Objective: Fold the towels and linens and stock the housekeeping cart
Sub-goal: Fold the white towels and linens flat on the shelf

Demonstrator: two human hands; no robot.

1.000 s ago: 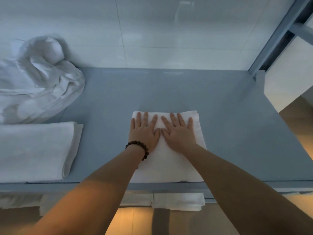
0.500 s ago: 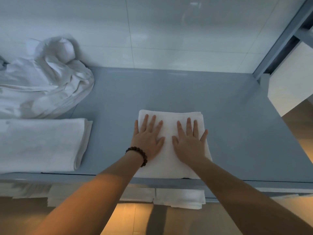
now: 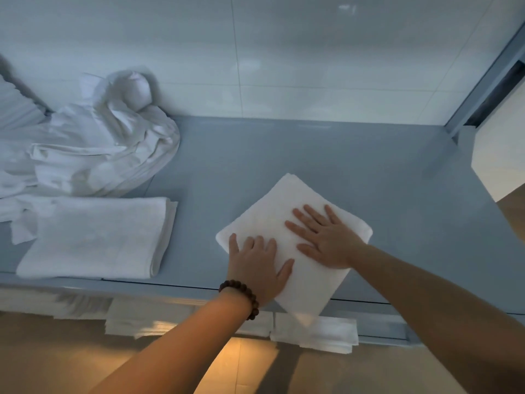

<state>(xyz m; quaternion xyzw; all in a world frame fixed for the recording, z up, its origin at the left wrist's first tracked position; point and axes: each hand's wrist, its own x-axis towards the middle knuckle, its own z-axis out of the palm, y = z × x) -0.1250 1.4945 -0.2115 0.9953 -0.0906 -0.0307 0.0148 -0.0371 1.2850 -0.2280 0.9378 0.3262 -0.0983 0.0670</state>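
My left grip [image 3: 257,265] and right grip [image 3: 324,240] lay spread flat on the folded towel [image 3: 272,211] beneath them, askew at the near edge of the worktop [image 3: 312,155]; folding seemed done, so next I'd need to pinch its edges and lift it for stocking.

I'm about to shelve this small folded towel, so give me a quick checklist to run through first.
1. Hands: left hand and right hand lie flat on the small folded white terry towel: ok.
2. Towel square to the grey-blue cart top: lies diagonally: not ok.
3. Towel fully supported: near corner overhangs the front edge: not ok.
4. Clear of the larger folded white towel at left: apart: ok.
5. Room beside the stacked white towels on the lower shelf: cannot tell.
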